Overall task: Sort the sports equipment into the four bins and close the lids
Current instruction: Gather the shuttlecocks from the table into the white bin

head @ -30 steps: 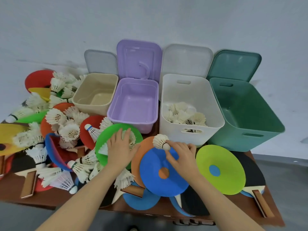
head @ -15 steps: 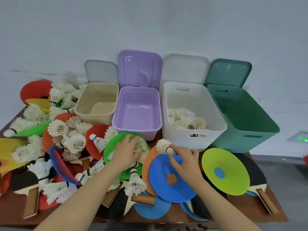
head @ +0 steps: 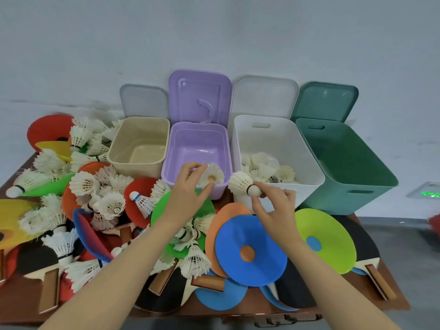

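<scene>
Each hand (head: 188,186) (head: 273,206) pinches a shuttlecock (head: 212,177) (head: 241,183) before four open bins (head: 278,186).

Brown wooden table (head: 14,303) standing against pale grey wall (head: 214,32). Grey floor (head: 404,258) showing at right. Green light (head: 429,194) glowing at wall base. Red object (head: 434,222) showing at right edge, unidentifiable.

Your two bare forearms are entering from the lower edge, each one narrowing to the wrist. Your left hand (head: 188,186) and right hand (head: 276,210) are wearing no gloves, rings, watch or bands. No sleeve is showing on either arm; fingernails are appearing short and unpainted.
</scene>
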Demonstrator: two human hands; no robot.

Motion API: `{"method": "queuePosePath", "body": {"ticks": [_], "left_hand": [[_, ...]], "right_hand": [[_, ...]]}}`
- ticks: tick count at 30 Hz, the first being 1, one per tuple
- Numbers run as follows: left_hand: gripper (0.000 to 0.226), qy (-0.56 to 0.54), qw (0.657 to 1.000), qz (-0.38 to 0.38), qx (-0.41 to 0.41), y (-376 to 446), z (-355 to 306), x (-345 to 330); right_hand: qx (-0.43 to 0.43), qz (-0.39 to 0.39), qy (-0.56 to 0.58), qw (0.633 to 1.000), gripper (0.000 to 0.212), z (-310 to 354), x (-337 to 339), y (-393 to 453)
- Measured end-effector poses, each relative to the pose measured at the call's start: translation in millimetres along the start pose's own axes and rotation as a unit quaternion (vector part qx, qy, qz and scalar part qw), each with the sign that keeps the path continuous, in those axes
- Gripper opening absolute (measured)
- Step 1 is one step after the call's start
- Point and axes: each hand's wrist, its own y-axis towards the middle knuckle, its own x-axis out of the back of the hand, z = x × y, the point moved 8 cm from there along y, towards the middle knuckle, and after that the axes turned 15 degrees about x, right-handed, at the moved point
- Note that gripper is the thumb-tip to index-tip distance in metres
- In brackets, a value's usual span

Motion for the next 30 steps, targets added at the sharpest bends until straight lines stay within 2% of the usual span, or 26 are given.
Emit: {"method": "queuePosePath", "body": {"ticks": [5,10,13,15,17,21,26,30], "left_hand": [[0.045,-0.017,0.999,-0.007,-0.040,40.2,-41.4,-28.3],[0.046,0.010,0.999,0.042,-0.014,72.5,-67.3,-78.8],[0.058,0.116,0.986,0.113,0.029,87.8,-61.5,-117.1],[0.065,0.223,0.959,0.160,0.072,91.1,-47.7,-133.8],[0.061,0.271,0.944,0.167,0.085,87.9,-41.9,-136.6],[0.055,0.288,0.942,0.155,0.080,78.2,-39.9,-128.4],[0.054,0.298,0.942,0.146,0.056,65.6,-28.7,-102.8],[0.073,0.282,0.949,0.130,0.062,56.4,-8.6,-65.2]], "right_hand": [[-0.017,-0.019,-0.033,0.999,0.033,-25.1,25.3,30.9],[-0.058,0.026,-0.074,0.995,0.028,-76.4,36.7,52.2],[-0.100,0.129,-0.119,0.979,0.035,-111.3,25.2,56.4],[-0.122,0.200,-0.143,0.961,0.041,-129.2,13.2,51.7],[-0.122,0.223,-0.138,0.957,0.041,-137.3,7.3,46.3],[-0.067,0.192,-0.096,0.974,0.037,-134.4,0.1,40.0],[0.001,0.104,-0.039,0.994,0.037,-101.7,-5.9,39.7],[0.063,0.080,0.018,0.995,0.032,-61.6,-20.0,39.8]]}}
